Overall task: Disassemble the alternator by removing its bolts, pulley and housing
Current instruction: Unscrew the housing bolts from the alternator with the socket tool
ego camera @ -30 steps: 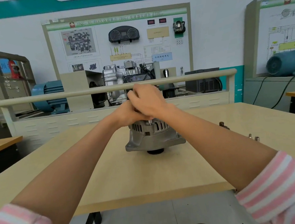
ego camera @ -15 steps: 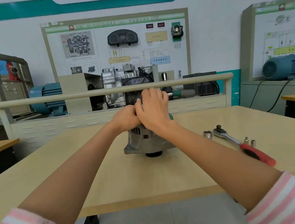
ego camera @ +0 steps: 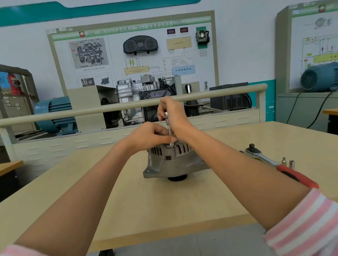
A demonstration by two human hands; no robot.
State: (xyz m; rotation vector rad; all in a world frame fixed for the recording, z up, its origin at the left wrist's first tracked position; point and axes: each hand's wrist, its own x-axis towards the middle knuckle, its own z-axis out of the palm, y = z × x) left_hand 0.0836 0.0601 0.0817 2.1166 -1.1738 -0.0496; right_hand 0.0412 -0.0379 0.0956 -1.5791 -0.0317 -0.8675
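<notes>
While both of my hands work above it, the scene reads as follows.

Alternator (ego camera: pixel 173 164): stands near the middle of the table (ego camera: pixel 130 207), vented end up; a dark round part shows beneath it, mostly hidden, so I cannot confirm it is the pulley.
Tool (ego camera: pixel 168 128): a slim metal shaft held upright over the top of the alternator; its lower tip meets the housing at a small fastener, too small to identify.
Right hand (ego camera: pixel 173 113): fingers curled round the upper end of the tool; the handle is hidden inside my grip.
Left hand (ego camera: pixel 150 136): thumb and fingers pinch the lower part of the shaft just above the housing; the fingertips are partly hidden behind the shaft.
Right forearm: crosses in front of the right flank of the alternator and hides it.
Ratchet (ego camera: pixel 267 160): lies on the table to the right, well apart from the alternator; its red grip is partly cut off by my arm.
Sockets (ego camera: pixel 287 162): two small ones stand upright just beside the ratchet handle.
Sleeves (ego camera: pixel 313 227): pink and white stripes, cut off at the lower edge.
Rail (ego camera: pixel 122 107): runs across behind the table; my right hand overlaps it.
Board (ego camera: pixel 134 53): on the back wall; the text is too small to read.
</notes>
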